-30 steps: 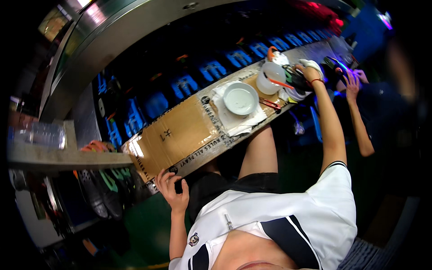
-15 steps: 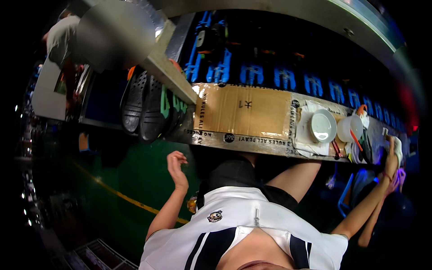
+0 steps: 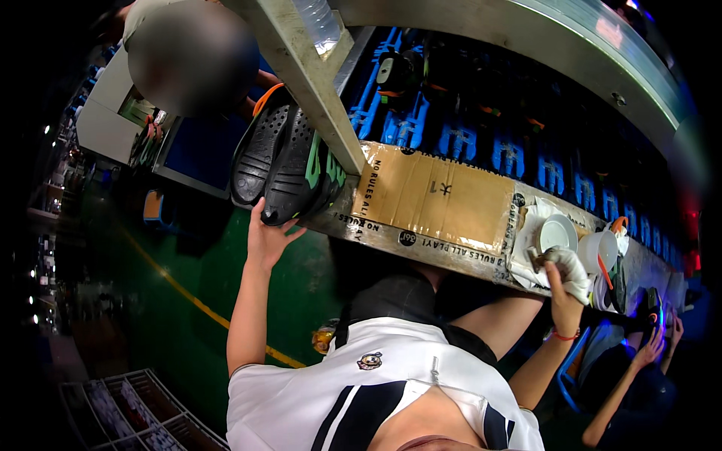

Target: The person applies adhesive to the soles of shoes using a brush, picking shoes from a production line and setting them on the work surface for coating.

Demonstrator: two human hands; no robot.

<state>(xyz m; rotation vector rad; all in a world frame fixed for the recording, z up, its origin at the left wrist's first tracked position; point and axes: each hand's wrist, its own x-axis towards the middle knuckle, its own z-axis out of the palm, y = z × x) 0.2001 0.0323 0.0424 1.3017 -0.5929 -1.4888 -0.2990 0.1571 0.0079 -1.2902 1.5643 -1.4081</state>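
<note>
shoe soles (image 3: 282, 161): black rubber, matt, studded | cardboard sheet (image 3: 436, 197): brown, matt | bowl (image 3: 557, 231): white, glossy | rag (image 3: 573, 272): pale cloth | surface (image 3: 406, 244): worn metal

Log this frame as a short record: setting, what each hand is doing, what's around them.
setting: workbench along a line of blue racks, cardboard sheet on top
left hand: left hand open, fingertips at the black shoe soles on the bench end
right hand: right hand closed on a white cloth
nearby: white bowl and white cup beside the right hand
others: another person's hand at far right
</note>
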